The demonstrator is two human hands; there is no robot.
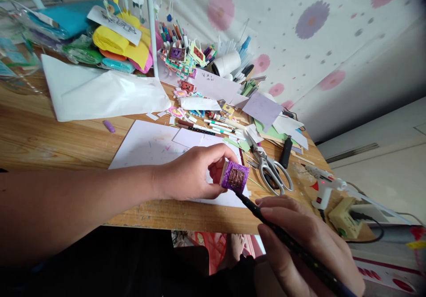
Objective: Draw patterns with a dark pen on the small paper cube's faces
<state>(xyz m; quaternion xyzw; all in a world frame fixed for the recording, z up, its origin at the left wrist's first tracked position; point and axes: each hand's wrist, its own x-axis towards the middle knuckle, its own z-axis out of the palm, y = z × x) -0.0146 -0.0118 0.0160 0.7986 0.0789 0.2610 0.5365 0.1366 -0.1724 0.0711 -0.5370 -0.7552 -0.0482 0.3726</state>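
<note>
Between the thumb and fingers of my left hand (196, 170) is a small paper square (235, 177), coloured purple round its border with a brown patch in the middle. My right hand (299, 239) grips a dark marker pen (282, 235) with small light specks. The pen's tip is at the lower edge of the square; whether it touches I cannot tell. Under my left hand lies white paper (140, 144) with stray colour marks. A purple pen cap (109, 126) rests on the wood to the left.
Scissors (271, 168) with grey handles lie right of the paper, near a black-handled tool (286, 152). A white glue gun (324, 186) with a red light stands by a power strip (348, 217). Several markers (222, 128), paper scraps and a pen holder crowd the back of the wooden table (76, 150).
</note>
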